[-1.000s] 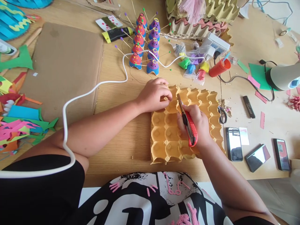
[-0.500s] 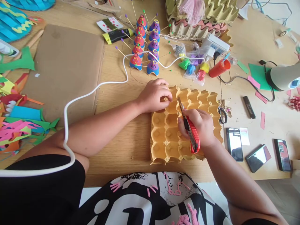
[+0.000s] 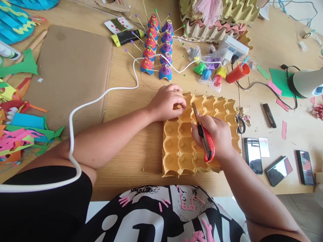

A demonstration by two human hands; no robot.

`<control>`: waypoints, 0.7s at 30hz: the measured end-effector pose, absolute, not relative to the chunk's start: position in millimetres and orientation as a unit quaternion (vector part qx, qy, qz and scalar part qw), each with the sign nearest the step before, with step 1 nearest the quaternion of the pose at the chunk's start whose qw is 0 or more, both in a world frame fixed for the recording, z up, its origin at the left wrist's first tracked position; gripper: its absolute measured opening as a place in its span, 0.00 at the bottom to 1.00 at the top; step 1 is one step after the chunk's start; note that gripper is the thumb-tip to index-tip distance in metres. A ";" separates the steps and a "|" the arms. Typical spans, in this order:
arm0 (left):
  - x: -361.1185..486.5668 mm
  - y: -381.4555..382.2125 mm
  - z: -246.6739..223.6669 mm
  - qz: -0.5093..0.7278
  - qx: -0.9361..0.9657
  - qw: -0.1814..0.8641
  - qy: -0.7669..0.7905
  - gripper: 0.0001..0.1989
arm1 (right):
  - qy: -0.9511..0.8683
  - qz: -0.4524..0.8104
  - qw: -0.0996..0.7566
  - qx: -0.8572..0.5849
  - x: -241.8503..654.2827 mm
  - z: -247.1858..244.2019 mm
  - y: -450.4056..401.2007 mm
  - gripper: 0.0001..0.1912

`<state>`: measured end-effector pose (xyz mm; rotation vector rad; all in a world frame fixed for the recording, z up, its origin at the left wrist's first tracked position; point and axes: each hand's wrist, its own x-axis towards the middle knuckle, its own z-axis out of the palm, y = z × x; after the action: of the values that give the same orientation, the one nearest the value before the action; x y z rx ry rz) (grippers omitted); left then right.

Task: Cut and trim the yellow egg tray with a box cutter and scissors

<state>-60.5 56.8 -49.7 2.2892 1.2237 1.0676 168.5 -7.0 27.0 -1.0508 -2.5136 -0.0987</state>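
Observation:
A yellow egg tray lies on the wooden table in front of me. My left hand grips its upper left corner, fingers curled over the edge and partly hiding it. My right hand is closed around a red utility knife. The knife's blade is out and its tip touches or hovers just over the tray's cups near the upper middle, a little right of my left fingers; which of the two I cannot tell.
Red and purple painted figures with pins stand beyond the tray. A white cable crosses my left arm. Cardboard lies left; a red cup, black scissors and phones are at right.
The knife and my right hand have shifted very slightly, with the knife's rear end a bit higher. My left hand keeps its hold on the tray.

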 end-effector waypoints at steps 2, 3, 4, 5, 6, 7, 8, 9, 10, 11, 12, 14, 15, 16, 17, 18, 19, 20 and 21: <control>-60.5 56.5 -49.0 0.373 0.807 0.166 0.428 0.08 | -0.902 -0.033 0.214 -0.373 168.0 28.3 -8.0 0.06; -60.5 56.3 -48.7 0.371 0.808 0.166 0.427 0.08 | -0.901 -0.025 0.223 -0.371 167.9 27.8 -8.0 0.06; -60.5 56.2 -48.4 0.368 0.808 0.166 0.428 0.08 | -0.899 -0.014 0.234 -0.370 167.8 26.6 -7.4 0.07; -60.6 56.2 -48.2 0.367 0.808 0.167 0.430 0.08 | -0.895 -0.002 0.245 -0.373 167.7 25.0 -6.3 0.07; -60.7 56.1 -48.0 0.366 0.807 0.168 0.431 0.09 | -0.890 0.011 0.254 -0.378 167.6 23.3 -4.9 0.07; -60.8 56.1 -48.0 0.366 0.806 0.170 0.432 0.09 | -0.885 0.023 0.258 -0.387 167.5 21.7 -3.4 0.07; -60.9 56.1 -48.0 0.367 0.805 0.171 0.433 0.09 | -0.881 0.031 0.259 -0.396 167.3 20.5 -2.0 0.06; -60.9 56.1 -48.0 0.369 0.804 0.171 0.434 0.09 | -0.878 0.038 0.257 -0.402 167.1 19.8 -1.0 0.05; -60.9 56.1 -48.1 0.370 0.803 0.172 0.434 0.09 | -0.877 0.045 0.252 -0.406 166.9 19.5 -0.6 0.04; -60.8 56.1 -48.3 0.370 0.803 0.171 0.434 0.09 | -0.879 0.053 0.245 -0.406 166.8 19.6 -0.7 0.03; -60.7 56.2 -48.4 0.371 0.803 0.171 0.433 0.09 | -0.881 0.060 0.240 -0.404 166.6 19.9 -1.2 0.03; -60.4 56.2 -48.7 0.371 0.804 0.168 0.432 0.09 | -0.883 0.075 0.234 -0.399 166.6 21.3 -3.4 0.04; -60.3 56.2 -48.8 0.371 0.805 0.167 0.432 0.09 | -0.883 0.081 0.234 -0.398 166.7 22.1 -4.8 0.05; -60.3 56.1 -48.8 0.370 0.806 0.166 0.432 0.09 | -0.883 0.085 0.237 -0.397 166.9 23.2 -6.3 0.05; -60.2 56.0 -48.7 0.369 0.806 0.166 0.432 0.08 | -0.883 0.088 0.240 -0.394 167.2 24.4 -7.9 0.06; -60.2 55.8 -48.6 0.368 0.806 0.166 0.433 0.08 | -0.883 0.091 0.243 -0.391 167.6 25.7 -9.4 0.06; -60.3 55.7 -48.4 0.367 0.806 0.167 0.433 0.08 | -0.884 0.096 0.243 -0.389 168.1 27.0 -10.9 0.06; -60.3 55.5 -48.2 0.368 0.806 0.167 0.433 0.08 | -0.883 0.102 0.243 -0.388 168.6 28.4 -12.3 0.05; -60.3 55.3 -48.0 0.369 0.806 0.166 0.433 0.08 | -0.882 0.110 0.242 -0.389 169.1 29.5 -13.5 0.05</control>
<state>-60.3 55.3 -48.0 2.2938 1.2313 1.0499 169.1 -13.5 29.5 -1.0650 -2.4120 0.3006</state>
